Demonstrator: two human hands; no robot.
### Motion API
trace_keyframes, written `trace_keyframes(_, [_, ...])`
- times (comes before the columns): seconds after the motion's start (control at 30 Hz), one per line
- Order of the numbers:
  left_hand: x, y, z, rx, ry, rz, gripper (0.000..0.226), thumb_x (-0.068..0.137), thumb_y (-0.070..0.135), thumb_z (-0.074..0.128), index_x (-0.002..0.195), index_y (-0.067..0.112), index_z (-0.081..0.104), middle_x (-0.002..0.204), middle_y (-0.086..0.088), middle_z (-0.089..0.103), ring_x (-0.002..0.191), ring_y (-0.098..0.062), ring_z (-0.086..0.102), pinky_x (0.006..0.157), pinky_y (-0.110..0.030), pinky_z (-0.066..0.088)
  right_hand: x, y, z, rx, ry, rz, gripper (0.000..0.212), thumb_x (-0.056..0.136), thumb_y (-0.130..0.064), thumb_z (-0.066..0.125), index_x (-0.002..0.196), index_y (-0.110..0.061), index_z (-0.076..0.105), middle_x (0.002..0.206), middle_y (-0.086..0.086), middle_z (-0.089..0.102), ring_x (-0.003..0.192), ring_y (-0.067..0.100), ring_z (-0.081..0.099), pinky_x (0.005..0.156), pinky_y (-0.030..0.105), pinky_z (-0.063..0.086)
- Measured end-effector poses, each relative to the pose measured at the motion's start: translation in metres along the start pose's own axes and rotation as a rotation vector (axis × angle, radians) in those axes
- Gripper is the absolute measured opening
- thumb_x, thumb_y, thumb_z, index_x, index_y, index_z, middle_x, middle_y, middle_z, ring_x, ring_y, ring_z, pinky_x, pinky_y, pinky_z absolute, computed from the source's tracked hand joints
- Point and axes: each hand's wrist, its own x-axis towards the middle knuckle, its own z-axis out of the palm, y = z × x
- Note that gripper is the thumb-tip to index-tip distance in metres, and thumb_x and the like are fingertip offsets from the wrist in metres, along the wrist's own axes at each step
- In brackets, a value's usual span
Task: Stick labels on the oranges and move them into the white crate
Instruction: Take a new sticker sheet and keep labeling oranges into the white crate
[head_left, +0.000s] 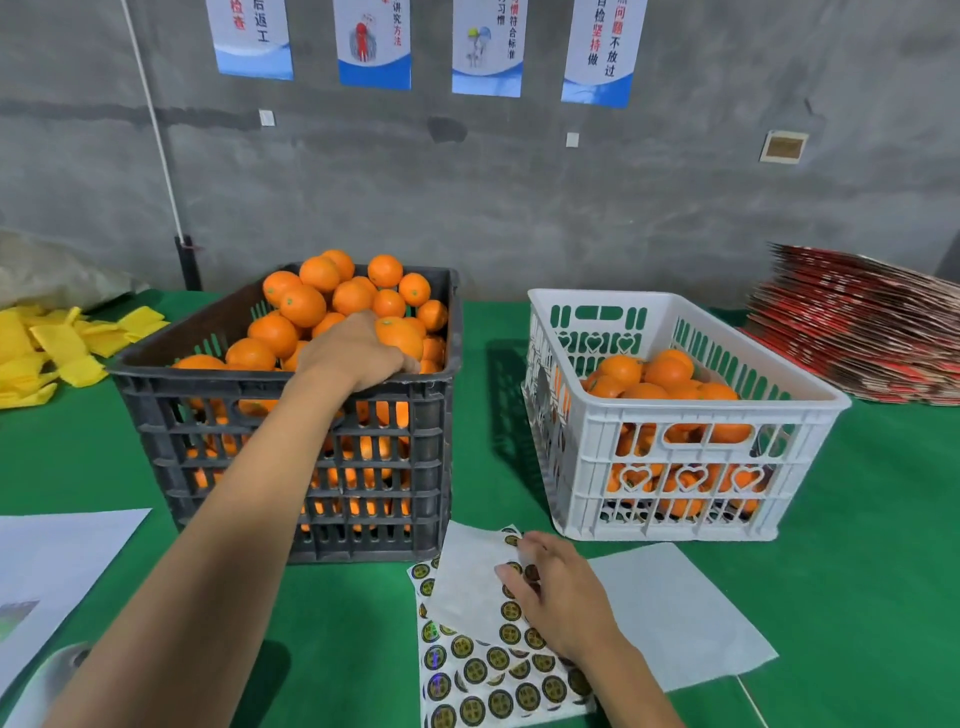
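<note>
A black crate (291, 415) heaped with oranges stands left of centre on the green table. My left hand (353, 353) reaches into it and grips an orange (402, 335) near the crate's right wall. To the right stands the white crate (685, 467), holding several oranges (660, 376). In front of the crates lies a label sheet (483, 670) of round dark-and-gold stickers, partly covered by a white backing paper (467, 577). My right hand (558, 597) rests on that sheet, its fingertips curled onto a sticker near the paper's edge.
Yellow foam sleeves (47, 348) lie at the far left. A stack of red flat cartons (862, 332) sits at the right. White paper sheets lie at the front left (57, 566) and front right (685, 618). A grey concrete wall with posters rises behind.
</note>
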Motion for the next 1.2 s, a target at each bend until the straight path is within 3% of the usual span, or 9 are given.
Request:
trace_keyframes(0.07, [-0.003,0.000,0.001,0.013,0.010,-0.006,0.085,0.074,0.058,0.079,0.142,0.021,0.045,0.140,-0.009,0.056,0.125,-0.036,0.054,0.096,-0.048,0.050,0.002,-0.001,0.000,-0.017,0.002,0.019,0.046,0.099,-0.063,0.044,0.111,-0.022,0.061,0.146,-0.006,0.052,0.136,0.017,0.042,0.110,0.027,0.034])
trace_keyframes(0.2, [-0.005,0.000,0.001,0.010,0.026,-0.003,0.086,0.075,0.059,0.078,0.144,0.023,0.042,0.144,-0.008,0.054,0.128,-0.036,0.053,0.096,-0.047,0.049,0.020,-0.004,-0.013,-0.025,0.001,0.041,0.056,0.097,-0.067,0.048,0.130,-0.026,0.065,0.131,-0.005,0.060,0.125,0.017,0.052,0.106,0.032,0.043])
trace_keyframes(0.3, [-0.007,0.000,0.001,0.021,0.055,0.004,0.082,0.077,0.061,0.075,0.142,0.024,0.042,0.142,-0.007,0.056,0.125,-0.035,0.055,0.090,-0.045,0.048,0.032,-0.006,-0.018,-0.061,-0.037,0.029,0.049,0.099,-0.061,0.049,0.127,-0.025,0.068,0.126,-0.003,0.058,0.121,0.018,0.053,0.102,0.033,0.045])
trace_keyframes(0.47, [-0.008,0.000,0.000,0.027,0.062,0.000,0.086,0.076,0.062,0.075,0.146,0.026,0.039,0.143,-0.006,0.055,0.124,-0.035,0.055,0.084,-0.043,0.048,0.037,0.000,-0.010,0.213,0.027,0.095,0.026,0.095,-0.044,0.068,0.092,-0.020,0.078,0.101,0.000,0.062,0.098,0.016,0.059,0.091,0.034,0.048])
trace_keyframes(0.6, [-0.007,-0.001,0.001,0.031,0.076,0.003,0.084,0.077,0.062,0.074,0.145,0.027,0.039,0.138,-0.005,0.058,0.119,-0.035,0.057,0.082,-0.044,0.050,0.035,0.004,-0.006,0.413,0.048,0.126,0.030,0.097,-0.036,0.068,0.070,-0.024,0.073,0.085,0.000,0.062,0.087,0.019,0.061,0.086,0.035,0.049])
trace_keyframes(0.83, [-0.007,-0.001,0.003,0.041,0.086,-0.001,0.095,0.077,0.065,0.073,0.154,0.028,0.030,0.148,-0.004,0.052,0.126,-0.036,0.055,0.089,-0.047,0.051,0.041,0.008,-0.002,0.608,-0.004,0.246,0.009,0.087,-0.027,0.080,0.083,-0.020,0.078,0.094,-0.008,0.063,0.089,0.007,0.065,0.078,0.014,0.046])
trace_keyframes(0.93, [-0.007,-0.001,0.002,0.045,0.086,-0.001,0.094,0.078,0.065,0.073,0.154,0.029,0.031,0.147,-0.004,0.053,0.127,-0.036,0.054,0.088,-0.047,0.051,0.043,0.008,0.000,0.639,0.001,0.272,0.009,0.087,-0.027,0.082,0.082,-0.019,0.079,0.094,-0.007,0.064,0.091,0.010,0.066,0.084,0.022,0.050])
trace_keyframes(1.03, [-0.008,-0.001,0.002,0.030,0.095,-0.006,0.089,0.076,0.063,0.074,0.149,0.030,0.037,0.139,-0.005,0.058,0.121,-0.036,0.057,0.084,-0.045,0.050,0.042,0.007,0.002,0.630,0.038,0.271,0.026,0.093,-0.031,0.074,0.071,-0.016,0.076,0.092,-0.001,0.066,0.088,0.010,0.066,0.088,0.031,0.051])
trace_keyframes(1.2, [-0.010,0.001,0.002,0.029,0.107,-0.012,0.084,0.076,0.063,0.075,0.145,0.029,0.041,0.131,-0.006,0.062,0.114,-0.036,0.059,0.078,-0.042,0.048,0.040,0.008,0.001,0.576,0.030,0.239,0.020,0.093,-0.029,0.075,0.076,-0.019,0.079,0.091,-0.005,0.067,0.086,0.006,0.065,0.084,0.024,0.050])
